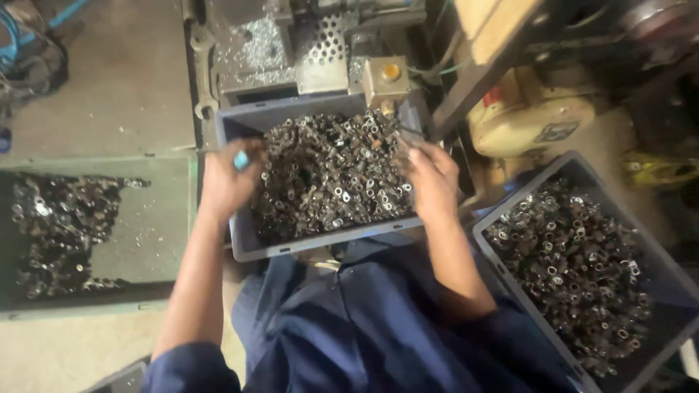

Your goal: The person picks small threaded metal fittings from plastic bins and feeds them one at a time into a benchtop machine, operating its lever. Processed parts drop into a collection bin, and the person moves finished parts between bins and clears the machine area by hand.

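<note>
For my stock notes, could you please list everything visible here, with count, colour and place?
Centre crate: one, grey-blue, on the person's lap, heaped with small dark metal parts.
Right crate: one, grey-blue, at lower right, also full of small metal parts.
Green tray: one, at left, with scattered dark parts.
Machine: one, grey metal, behind the centre crate.
Motor housing: one, cream, upper right.
Blue ring: one, on the left hand.
Left hand: at the crate's left edge.
Right hand: on the parts, right side.
</note>
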